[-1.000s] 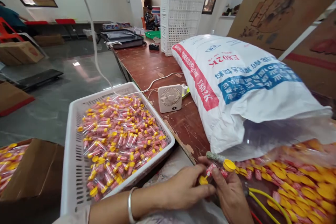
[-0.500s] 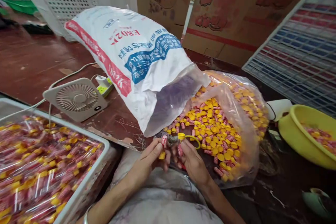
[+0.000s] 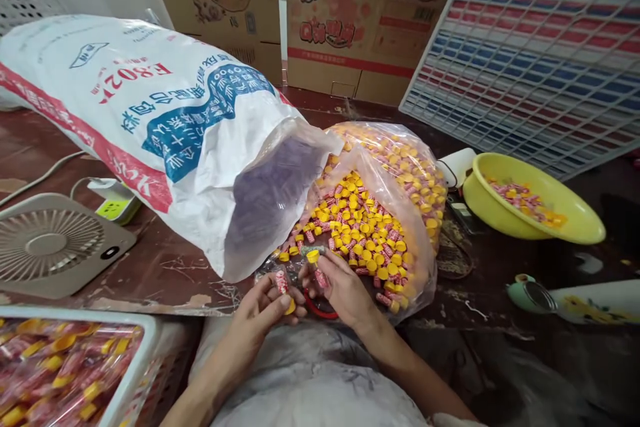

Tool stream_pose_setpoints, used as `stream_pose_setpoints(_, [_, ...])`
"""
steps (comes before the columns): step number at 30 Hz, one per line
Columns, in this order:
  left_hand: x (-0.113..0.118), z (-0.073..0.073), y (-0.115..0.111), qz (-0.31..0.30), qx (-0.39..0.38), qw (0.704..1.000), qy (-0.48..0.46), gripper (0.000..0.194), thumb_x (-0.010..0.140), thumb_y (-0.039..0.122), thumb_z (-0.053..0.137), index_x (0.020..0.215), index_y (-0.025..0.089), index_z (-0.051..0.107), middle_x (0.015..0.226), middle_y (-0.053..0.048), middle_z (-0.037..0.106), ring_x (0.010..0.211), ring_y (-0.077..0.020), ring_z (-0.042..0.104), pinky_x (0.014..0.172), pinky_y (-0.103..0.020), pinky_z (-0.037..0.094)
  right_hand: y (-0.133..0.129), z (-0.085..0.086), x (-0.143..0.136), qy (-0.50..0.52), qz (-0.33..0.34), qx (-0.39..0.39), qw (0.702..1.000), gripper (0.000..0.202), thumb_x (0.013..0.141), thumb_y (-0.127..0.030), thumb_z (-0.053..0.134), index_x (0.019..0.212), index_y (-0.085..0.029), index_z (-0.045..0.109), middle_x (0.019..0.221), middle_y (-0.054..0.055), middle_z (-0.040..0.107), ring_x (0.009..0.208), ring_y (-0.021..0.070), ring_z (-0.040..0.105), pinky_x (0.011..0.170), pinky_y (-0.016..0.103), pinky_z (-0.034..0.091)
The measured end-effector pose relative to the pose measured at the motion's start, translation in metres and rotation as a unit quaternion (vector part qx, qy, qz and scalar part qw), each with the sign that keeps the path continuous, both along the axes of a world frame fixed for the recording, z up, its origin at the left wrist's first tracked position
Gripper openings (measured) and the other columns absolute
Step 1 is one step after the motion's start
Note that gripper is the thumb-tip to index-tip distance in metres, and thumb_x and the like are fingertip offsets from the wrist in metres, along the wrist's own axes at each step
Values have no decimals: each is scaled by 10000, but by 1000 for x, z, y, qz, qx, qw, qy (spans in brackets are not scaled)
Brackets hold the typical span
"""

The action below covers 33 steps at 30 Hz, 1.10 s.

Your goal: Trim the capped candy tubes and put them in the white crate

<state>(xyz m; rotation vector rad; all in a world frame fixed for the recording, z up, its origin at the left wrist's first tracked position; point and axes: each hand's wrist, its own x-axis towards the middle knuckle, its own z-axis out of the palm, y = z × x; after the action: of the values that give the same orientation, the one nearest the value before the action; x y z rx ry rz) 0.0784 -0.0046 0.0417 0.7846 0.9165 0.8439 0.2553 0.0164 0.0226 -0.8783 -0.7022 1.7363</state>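
My left hand [image 3: 259,307] is closed around a small red-and-white patterned tube [image 3: 282,281] with a yellow cap at its lower end. Beside it, my right hand [image 3: 346,292] pinches a similar tube [image 3: 321,278], yellow cap up. The two tubes are apart. Below the right fingers shows part of a red ring [image 3: 320,311]. Just past my hands, a heap of yellow-capped tubes [image 3: 367,240] spills from a clear plastic bag [image 3: 423,267]. A large white woven sack [image 3: 255,140] lies to the left, its mouth gaping towards the heap.
A fan [image 3: 55,243] and a power strip [image 3: 117,203] stand left. Lower left is a white crate [image 3: 150,340] of wrapped tubes. On the right are a yellow basin [image 3: 530,227], a flowered flask [image 3: 600,300] and a wire rack [image 3: 520,67]. Cardboard boxes [image 3: 370,67] stand behind.
The view has swung right, so the sack, fan and crate sit farther left. Both hands still hold their tubes, now slightly farther apart. A yellow ring by the right hand no longer shows.
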Motion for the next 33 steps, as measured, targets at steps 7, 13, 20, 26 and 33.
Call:
stream_pose_setpoints(7, [-5, 3, -1, -18, 11, 1000, 6, 375, 833, 344, 733, 1139, 197, 574, 976, -58, 709, 898, -204, 659, 841, -331, 488, -6, 8, 8, -170, 56, 118, 977, 251, 934, -426, 608, 1100, -238, 619, 1012, 12, 693, 855, 164, 659, 819, 292, 507])
stream_pose_setpoints(13, [-7, 0, -1, 10, 9, 1000, -10, 262, 764, 302, 762, 777, 192, 524, 734, 26, 596, 723, -141, 564, 712, -255, 426, -3, 5, 6, -139, 43, 105, 984, 292, 817, -332, 751, 1055, -227, 619, 1022, 24, 720, 932, 183, 675, 877, 323, 515])
stream_pose_setpoints(20, [-13, -3, 2, -2, 80, 990, 114, 288, 886, 433, 646, 1019, 178, 655, 939, -43, 644, 878, -194, 565, 801, -292, 440, -6, 2, -7, -171, 37, 100, 979, 265, 767, -308, 802, 955, -211, 643, 919, -8, 710, 864, 154, 674, 847, 290, 527])
stream_pose_setpoints(26, [-20, -6, 0, -107, 65, 987, 104, 328, 867, 438, 681, 1038, 159, 656, 729, 18, 569, 679, -143, 516, 695, -274, 437, -7, 3, 12, -358, 70, 155, 918, 257, 826, -362, 764, 915, -219, 571, 894, 0, 668, 848, 181, 666, 753, 299, 536])
stream_pose_setpoints(33, [-38, -16, -10, -108, -21, 987, 113, 427, 799, 456, 745, 1078, 157, 622, 712, 13, 625, 625, -146, 574, 620, -268, 477, -11, 6, 53, -756, 176, 306, 551, 115, 890, -232, 705, 936, -202, 604, 977, 71, 648, 940, 253, 610, 812, 378, 510])
